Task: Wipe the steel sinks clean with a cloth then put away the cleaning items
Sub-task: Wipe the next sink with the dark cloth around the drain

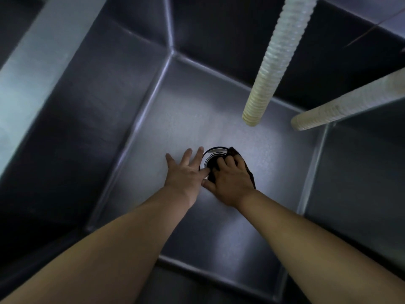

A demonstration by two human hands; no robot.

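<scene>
I look down into a deep steel sink [219, 119]. Both my arms reach to its floor. My left hand [186, 172] lies flat on the sink floor with fingers spread, just left of the round drain [211, 153]. My right hand [230, 183] has its fingers curled over a dark cloth [249, 170] and presses it onto the drain's right side. The cloth shows along the hand's right edge and at its fingertips; the rest is hidden under the hand.
Two pale ribbed hoses hang into the sink at the upper right, one [269, 69] steep, the other [341, 104] slanting in from the right. A steel divider rim [37, 62] runs along the left. A second basin wall [355, 172] stands at the right.
</scene>
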